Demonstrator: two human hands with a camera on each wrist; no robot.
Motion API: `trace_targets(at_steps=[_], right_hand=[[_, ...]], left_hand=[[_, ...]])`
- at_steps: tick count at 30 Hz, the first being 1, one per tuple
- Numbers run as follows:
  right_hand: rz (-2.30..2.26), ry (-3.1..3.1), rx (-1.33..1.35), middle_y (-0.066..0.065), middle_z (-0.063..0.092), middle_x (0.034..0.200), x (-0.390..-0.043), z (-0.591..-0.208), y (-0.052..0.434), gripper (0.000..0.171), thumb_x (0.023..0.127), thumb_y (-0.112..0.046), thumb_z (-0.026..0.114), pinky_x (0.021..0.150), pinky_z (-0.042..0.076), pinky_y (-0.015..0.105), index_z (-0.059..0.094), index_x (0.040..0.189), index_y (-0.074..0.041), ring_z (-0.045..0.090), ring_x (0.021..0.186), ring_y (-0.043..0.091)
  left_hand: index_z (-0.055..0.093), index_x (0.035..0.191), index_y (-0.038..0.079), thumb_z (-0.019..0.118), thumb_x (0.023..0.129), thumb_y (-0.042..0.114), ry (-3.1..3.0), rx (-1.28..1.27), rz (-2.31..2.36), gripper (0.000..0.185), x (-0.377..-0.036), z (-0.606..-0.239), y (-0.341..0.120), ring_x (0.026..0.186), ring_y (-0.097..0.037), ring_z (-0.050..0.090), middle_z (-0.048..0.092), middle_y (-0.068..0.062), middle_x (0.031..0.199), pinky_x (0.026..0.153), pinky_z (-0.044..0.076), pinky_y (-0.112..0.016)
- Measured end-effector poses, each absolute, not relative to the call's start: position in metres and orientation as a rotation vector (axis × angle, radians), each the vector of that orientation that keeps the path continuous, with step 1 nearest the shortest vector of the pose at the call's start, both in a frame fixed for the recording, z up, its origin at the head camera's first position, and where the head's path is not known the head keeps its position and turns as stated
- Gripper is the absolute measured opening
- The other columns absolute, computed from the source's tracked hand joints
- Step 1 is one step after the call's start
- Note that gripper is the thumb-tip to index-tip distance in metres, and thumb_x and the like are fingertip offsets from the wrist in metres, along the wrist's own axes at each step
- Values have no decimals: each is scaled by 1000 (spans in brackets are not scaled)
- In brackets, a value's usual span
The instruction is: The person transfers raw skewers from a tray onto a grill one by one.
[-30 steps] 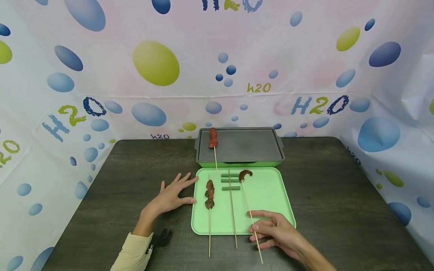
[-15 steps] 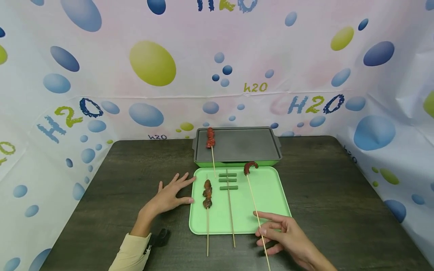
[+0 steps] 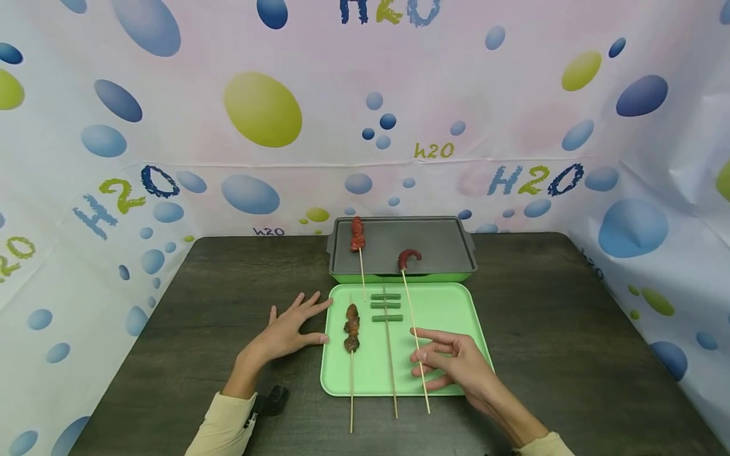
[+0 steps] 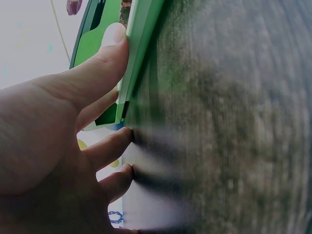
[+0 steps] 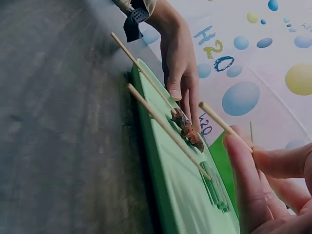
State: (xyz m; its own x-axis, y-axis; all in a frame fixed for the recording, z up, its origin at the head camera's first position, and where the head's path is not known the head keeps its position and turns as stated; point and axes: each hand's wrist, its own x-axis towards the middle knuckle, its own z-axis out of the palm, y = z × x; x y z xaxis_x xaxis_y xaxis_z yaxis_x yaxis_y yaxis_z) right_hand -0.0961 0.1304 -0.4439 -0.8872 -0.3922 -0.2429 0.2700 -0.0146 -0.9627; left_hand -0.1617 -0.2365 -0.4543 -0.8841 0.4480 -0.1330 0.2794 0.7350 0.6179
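"What does the right hand [image 3: 456, 362] hide?"
"The tray's [image 3: 450, 307] near corner, right of its pinch on the stick [image 3: 409, 304]."
"Anything cut off?"
"Head view: the right sleeve [image 3: 544, 446], behind the grip. Left wrist view: the brown pieces [image 4: 125, 13], left of the grip; the tabletop [image 4: 234, 122] there is blurred."

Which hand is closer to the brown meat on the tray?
Left. The left hand is at the left edge of the tray, just beside the brown meat. The right hand is farther, past the skewer of green pieces.
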Motion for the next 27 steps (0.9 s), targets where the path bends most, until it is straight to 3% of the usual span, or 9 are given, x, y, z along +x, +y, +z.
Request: trace_targets(at_steps=[19, 27], right_hand=[[-1985, 1870, -174, 25, 73, 108, -154, -431, 102, 52, 101, -2, 62, 71, 62, 44, 47, 151, 4, 77, 88, 24], [-1983, 1883, -126, 18, 75, 108, -180, -423, 94, 50, 102, -3, 61, 73, 62, 42, 51, 151, -4, 77, 91, 25]], left_hand=[[40, 161, 19, 74, 93, 41, 2658, 573, 885, 79, -164, -456, -235, 154, -47, 9, 23, -18, 168, 105, -6, -85], [39, 161, 19, 74, 93, 40, 2659, 567, 881, 79, -164, -457, -236, 155, -45, 7, 22, -17, 168, 105, -7, -84]])
